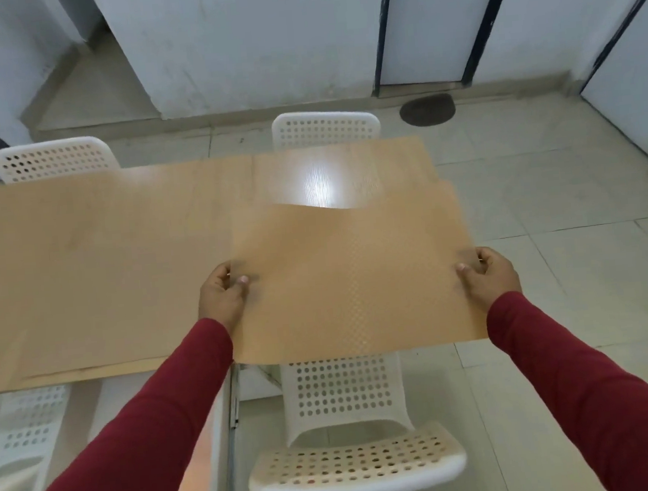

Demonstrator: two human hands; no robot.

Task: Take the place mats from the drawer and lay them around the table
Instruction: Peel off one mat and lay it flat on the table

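**Place mat held over the table's right end, ready to be laid**

The step in hand looks to be setting this tan place mat [352,274] down at the seat on the near right. To do it well, I would lower the far edge first so it meets the wooden table [93,265] flat, then let the near edge follow, keeping both sides level so the mat does not skew. As held, the mat's right side reaches past the table's right edge and its near edge hangs over the white perforated chair [350,431] below, so it probably needs to shift left and forward before it goes down. The near edge should end parallel to the table's front edge, centred on that chair.

Both arms, in dark red sleeves, reach forward and slightly inward. The left hand [223,293] pinches the mat's left edge, thumb on top and fingers curled beneath. The right hand [487,270] pinches the right edge the same way, at about the same height, so the sheet spans taut between them with a slight sag.

The frame is blurred, so I cannot tell whether the mat's far edge already touches the tabletop. Other mats of similar colour may already lie on the table to the left, but their edges are too faint to be certain.
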